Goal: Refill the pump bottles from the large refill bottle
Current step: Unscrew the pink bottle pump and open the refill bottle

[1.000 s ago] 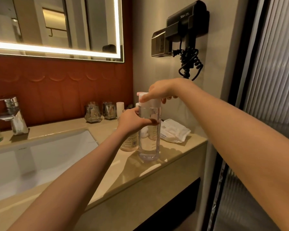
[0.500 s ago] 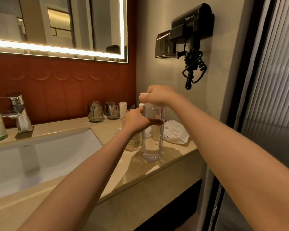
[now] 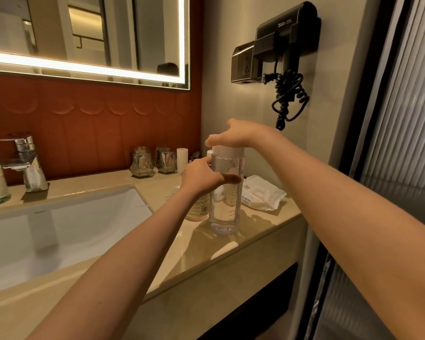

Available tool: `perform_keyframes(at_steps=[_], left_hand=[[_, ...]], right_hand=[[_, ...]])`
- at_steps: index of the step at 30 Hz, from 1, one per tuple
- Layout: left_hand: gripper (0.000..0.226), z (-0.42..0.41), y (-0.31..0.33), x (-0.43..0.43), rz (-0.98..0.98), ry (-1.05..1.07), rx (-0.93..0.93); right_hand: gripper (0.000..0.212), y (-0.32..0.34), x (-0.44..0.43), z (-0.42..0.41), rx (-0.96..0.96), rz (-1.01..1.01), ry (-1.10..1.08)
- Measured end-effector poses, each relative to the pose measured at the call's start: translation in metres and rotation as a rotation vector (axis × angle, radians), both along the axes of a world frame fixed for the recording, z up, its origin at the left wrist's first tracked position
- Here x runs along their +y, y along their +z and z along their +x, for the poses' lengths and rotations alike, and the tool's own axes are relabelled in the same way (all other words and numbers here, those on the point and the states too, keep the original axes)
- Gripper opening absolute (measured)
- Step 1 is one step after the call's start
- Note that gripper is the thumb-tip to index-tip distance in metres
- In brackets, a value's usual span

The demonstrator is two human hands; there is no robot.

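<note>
Desk edge: the polished beige stone desk ends just in front of my hands, with a drop below it.
Task bottle: a tall clear plastic bottle stands upright on the desk under both hands, near that front edge. I cannot read its fill level.
Left hand: wrapped round the bottle's upper body, thumb across the near face.
Right hand: on top, fingers curled over the broad white cap.
Step, as I judge it: turning the cap. I cannot tell if I am loosening or tightening it.
Behind the left hand: a squat peach-tinted labelled bottle, touching or just beside the clear one.
Beyond the right hand: a soft white pack of wet wipes.
Risk: a hard twist could tip the tall bottle toward the edge or knock its neighbour. A wet, smooth wall could slip in my left grip and spill.
</note>
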State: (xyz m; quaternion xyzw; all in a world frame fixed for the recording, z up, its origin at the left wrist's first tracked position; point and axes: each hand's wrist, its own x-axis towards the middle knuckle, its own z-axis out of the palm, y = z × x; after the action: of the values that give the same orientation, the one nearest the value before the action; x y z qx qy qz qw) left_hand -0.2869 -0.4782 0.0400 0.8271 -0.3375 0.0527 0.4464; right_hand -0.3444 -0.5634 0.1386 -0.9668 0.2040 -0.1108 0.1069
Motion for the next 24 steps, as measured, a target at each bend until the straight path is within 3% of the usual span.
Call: perform_keyframes(at_steps=[3,7,10,14,19,23,24], left_hand=[[0.058,0.001,0.000,-0.001,0.003,-0.005,-0.009],[0.055,0.004,-0.001,-0.002,0.006,-0.009,-0.006],[0.056,0.003,-0.001,-0.002,-0.006,-0.013,-0.004],[0.057,0.003,0.000,-0.002,-0.013,-0.017,0.003],[0.061,0.005,-0.002,-0.002,-0.013,-0.021,-0.005],[0.061,0.004,-0.001,-0.003,-0.009,-0.014,0.004],[0.059,0.004,-0.001,-0.003,-0.016,-0.017,0.019]], right_hand=[[0.052,0.001,-0.002,0.004,0.030,0.004,0.069],[0.075,0.005,0.000,0.000,0.060,0.046,0.103],[0.062,0.004,-0.002,0.001,0.045,-0.030,0.069],[0.041,0.011,0.000,-0.007,0.001,0.014,0.136],[0.049,0.018,-0.001,-0.021,0.070,-0.046,0.195],[0.033,0.016,0.006,-0.015,0.167,-0.036,0.235],[0.041,0.014,0.007,-0.012,0.160,-0.015,0.229]])
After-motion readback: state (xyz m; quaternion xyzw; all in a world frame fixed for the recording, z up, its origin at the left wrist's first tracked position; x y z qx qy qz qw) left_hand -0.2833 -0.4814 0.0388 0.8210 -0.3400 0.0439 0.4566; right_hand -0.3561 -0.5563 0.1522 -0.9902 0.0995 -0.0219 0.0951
